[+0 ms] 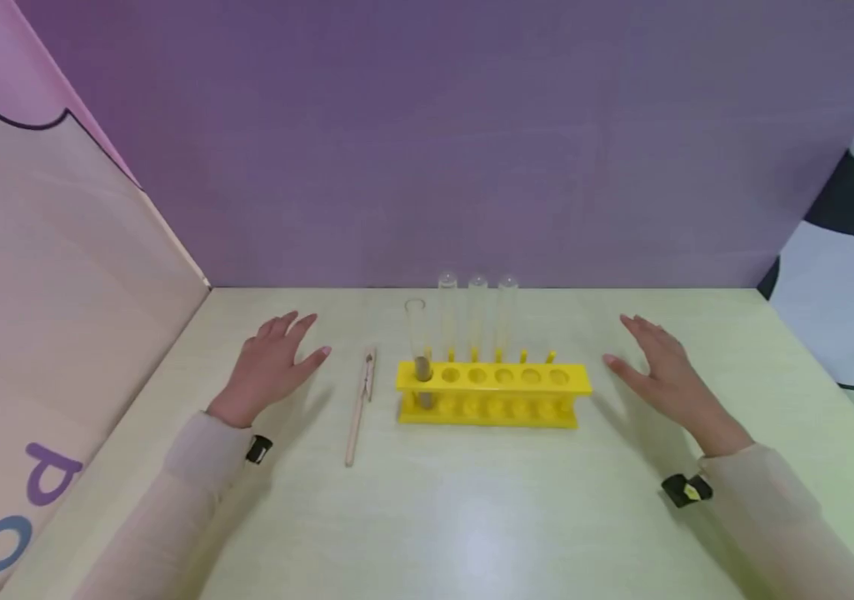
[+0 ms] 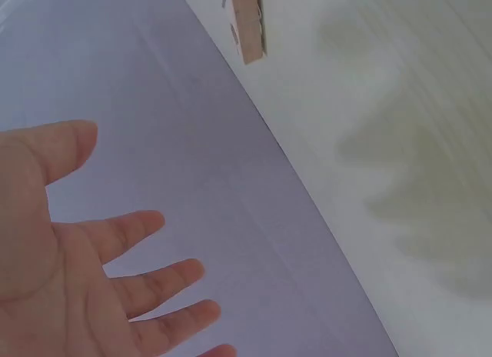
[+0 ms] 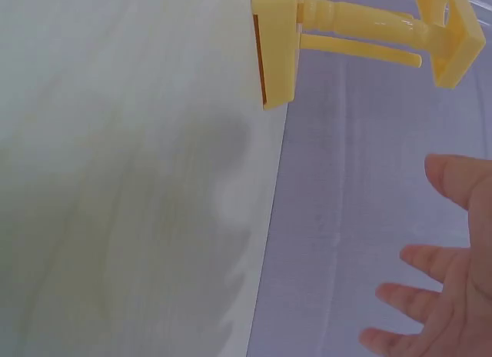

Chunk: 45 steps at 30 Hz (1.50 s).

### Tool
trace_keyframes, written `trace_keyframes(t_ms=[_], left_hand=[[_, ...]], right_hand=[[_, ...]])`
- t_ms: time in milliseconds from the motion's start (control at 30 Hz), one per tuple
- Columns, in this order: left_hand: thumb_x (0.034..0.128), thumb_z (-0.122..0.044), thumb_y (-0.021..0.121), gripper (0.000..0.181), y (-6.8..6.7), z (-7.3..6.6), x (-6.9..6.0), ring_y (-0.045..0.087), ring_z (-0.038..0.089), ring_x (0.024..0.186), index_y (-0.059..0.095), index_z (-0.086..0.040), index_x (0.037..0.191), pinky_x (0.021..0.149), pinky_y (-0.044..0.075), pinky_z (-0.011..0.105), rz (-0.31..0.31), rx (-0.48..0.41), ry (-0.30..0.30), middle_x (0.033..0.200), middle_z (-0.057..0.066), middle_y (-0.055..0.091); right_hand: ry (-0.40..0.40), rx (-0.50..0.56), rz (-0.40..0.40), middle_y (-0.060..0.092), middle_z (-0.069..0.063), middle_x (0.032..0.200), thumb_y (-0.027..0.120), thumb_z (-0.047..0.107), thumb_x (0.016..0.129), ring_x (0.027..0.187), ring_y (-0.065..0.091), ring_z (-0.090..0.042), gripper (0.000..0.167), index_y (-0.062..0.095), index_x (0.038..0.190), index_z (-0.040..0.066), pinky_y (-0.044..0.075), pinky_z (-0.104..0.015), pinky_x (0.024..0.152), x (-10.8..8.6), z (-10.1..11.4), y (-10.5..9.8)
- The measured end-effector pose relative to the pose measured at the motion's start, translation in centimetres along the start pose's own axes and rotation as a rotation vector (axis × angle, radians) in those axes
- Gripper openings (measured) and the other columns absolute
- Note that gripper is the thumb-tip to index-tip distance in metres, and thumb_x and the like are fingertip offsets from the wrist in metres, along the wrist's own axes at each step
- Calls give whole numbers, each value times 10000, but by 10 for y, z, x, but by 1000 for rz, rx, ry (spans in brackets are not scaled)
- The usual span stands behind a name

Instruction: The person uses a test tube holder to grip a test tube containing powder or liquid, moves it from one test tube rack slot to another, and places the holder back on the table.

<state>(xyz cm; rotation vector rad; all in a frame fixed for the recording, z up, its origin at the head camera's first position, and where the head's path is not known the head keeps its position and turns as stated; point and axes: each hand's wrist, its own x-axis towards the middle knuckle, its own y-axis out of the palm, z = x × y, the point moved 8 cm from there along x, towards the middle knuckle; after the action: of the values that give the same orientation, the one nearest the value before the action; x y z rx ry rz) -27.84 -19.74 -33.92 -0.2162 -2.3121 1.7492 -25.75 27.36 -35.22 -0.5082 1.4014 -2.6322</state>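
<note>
My left hand (image 1: 269, 367) hovers over the table's left side with fingers spread, holding nothing. Closest to it lies a wooden test tube clamp (image 1: 359, 408), whose end also shows in the left wrist view. On the right, my right hand (image 1: 666, 379) is likewise spread and bare, apart from a yellow test tube rack (image 1: 494, 379). Upright in the rack's leftmost hole is a test tube (image 1: 417, 329) with something grey at its bottom. Three clear test tubes (image 1: 477, 312) stand upside down on the rack's rear pegs.
The pale wooden table (image 1: 427, 517) meets a purple backdrop (image 1: 471, 142) behind the rack. Printed panels flank it at left and right. Each forearm wears a dark wrist strap (image 1: 686, 490). Shadows of both arms fall on the tabletop.
</note>
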Motion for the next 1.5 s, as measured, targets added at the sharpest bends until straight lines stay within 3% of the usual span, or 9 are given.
trace_keyframes(t_ms=[167,400,533,900,1267,1367,1500], left_hand=[[976,-459,424,647,3,-3,-2,358,477,1261,317,-34,1452,958,320,626,-2,-17,-13,1425,265,356],[971,-439,448,633,10,-10,-3,447,472,1183,331,-35,1444,886,394,601,17,-46,-22,1379,265,422],[969,-433,458,627,14,-13,-2,460,474,1171,339,-39,1441,863,410,595,33,-46,-23,1368,270,433],[963,-388,492,592,22,-21,-2,535,432,1100,379,-19,1413,834,452,550,62,-67,-18,1288,274,512],[957,-373,509,560,33,-30,1,547,400,1123,432,-7,1373,916,425,532,131,-98,-37,1245,225,575],[956,-370,513,557,37,-32,2,565,389,1097,438,0,1366,909,433,523,146,-115,-37,1232,219,585],[957,-386,508,567,43,-32,2,564,380,1102,436,-2,1368,919,430,516,175,-129,-48,1249,212,576]], right_hand=[[15,51,74,209,-342,1462,549,292,955,1321,169,-547,682,229,1462,-34,128,-689,1010,-2,1,5],[150,166,244,127,-233,1536,567,373,936,1356,147,-503,762,138,1518,134,188,-712,967,-11,-4,15],[188,202,292,113,-197,1550,596,393,914,1359,145,-497,792,128,1523,197,199,-729,947,-14,-1,21],[125,332,259,250,-230,1496,687,257,869,1325,233,-480,768,257,1465,32,196,-651,1026,-14,19,31],[127,424,224,323,-259,1438,719,173,839,1300,285,-450,700,347,1393,-36,210,-618,1046,-6,33,46],[140,430,238,355,-248,1419,715,173,843,1266,369,-419,681,356,1383,-33,299,-572,1030,-5,35,51],[178,451,261,437,-232,1350,711,176,847,1117,520,-344,641,379,1358,-22,484,-383,887,-3,33,58]])
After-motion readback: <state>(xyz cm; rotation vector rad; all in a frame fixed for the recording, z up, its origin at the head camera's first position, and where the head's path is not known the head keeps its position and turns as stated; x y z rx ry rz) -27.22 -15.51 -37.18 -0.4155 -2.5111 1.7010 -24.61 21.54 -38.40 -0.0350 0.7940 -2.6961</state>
